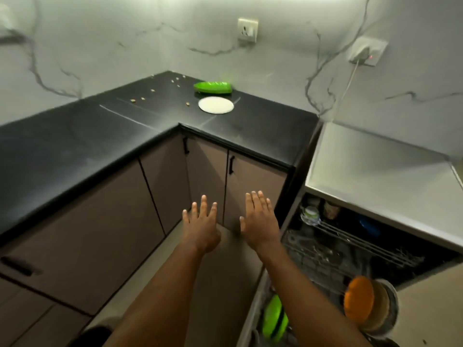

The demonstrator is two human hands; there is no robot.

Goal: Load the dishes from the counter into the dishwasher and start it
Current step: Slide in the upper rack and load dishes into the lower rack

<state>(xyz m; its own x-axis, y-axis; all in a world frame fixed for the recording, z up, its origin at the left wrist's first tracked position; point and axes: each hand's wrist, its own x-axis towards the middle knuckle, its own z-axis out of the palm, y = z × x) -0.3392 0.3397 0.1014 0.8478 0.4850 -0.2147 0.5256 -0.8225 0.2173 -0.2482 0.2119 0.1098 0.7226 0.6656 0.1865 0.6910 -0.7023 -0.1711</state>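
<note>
On the black L-shaped counter [250, 126] lie a white plate [216, 104] and, just behind it, a green leaf-shaped dish [213, 87]. The dishwasher [380, 171] stands open at the right, its lower rack [320, 261] pulled out. In the rack stand an orange plate [358, 299] with other plates behind it, and a green dish [274, 316]. My left hand [201, 224] and my right hand [259, 219] are stretched out in front of the cabinet doors, fingers straight, holding nothing, well below the counter dishes.
Small crumbs [152, 90] are scattered on the counter's far corner. Brown cabinet doors [253, 194] with black handles sit under the counter. Two wall sockets [248, 30] are on the marble wall, one with a white cable [350, 78]. A bottle [310, 216] sits deep inside the dishwasher.
</note>
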